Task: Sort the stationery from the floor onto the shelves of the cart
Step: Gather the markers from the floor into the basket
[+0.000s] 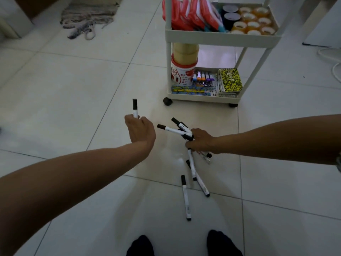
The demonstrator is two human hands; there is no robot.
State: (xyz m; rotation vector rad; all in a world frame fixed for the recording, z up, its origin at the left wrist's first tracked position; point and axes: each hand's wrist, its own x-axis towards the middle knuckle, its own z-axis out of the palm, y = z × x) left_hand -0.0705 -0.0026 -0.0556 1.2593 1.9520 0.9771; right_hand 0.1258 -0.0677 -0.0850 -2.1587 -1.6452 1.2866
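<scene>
Markers are the job: white barrels, black caps, scattered on the tile floor [73, 89] near the cart [221, 36], which stands far right. Left hand [140, 132] is curled round one marker [135, 109], held upright w/ cap on top. Right hand [201, 141] pinches a bundle [177, 129] that fans out to the left, approx 3, though overlap makes the count unsure. Loose ones [185, 197] lie nearer, below the right hand: approx 4, one partly hidden under the hand, so maybe 5. Total markers roughly 8, not certain. Risks, as I judge them: the right-hand bundle is splayed, not aligned, so adding another could lever one out & drop it; round barrels would roll on smooth tile, poss. under the cart or toward the feet [184, 244], dark-socked, close to the nearest marker, so a step fwd could land on one. Cart shelves look full-ish: top shelf has red packs [191, 13], approx 4-5, dark rolls [229, 14] x2, clear tape rolls [252, 21] approx 9; bottom shelf has a tape stack [185, 52] on a tub [181, 74], small clips or similar [203, 79] approx 5, pencils [190, 89] approx 3, notebooks [229, 80] stacked, count unclear. Free spot on the bottom shelf is tight, so markers dumped in loose could spill over the low rim. Rag [88, 15] lies far left; cable [334, 60] at far right.
</scene>
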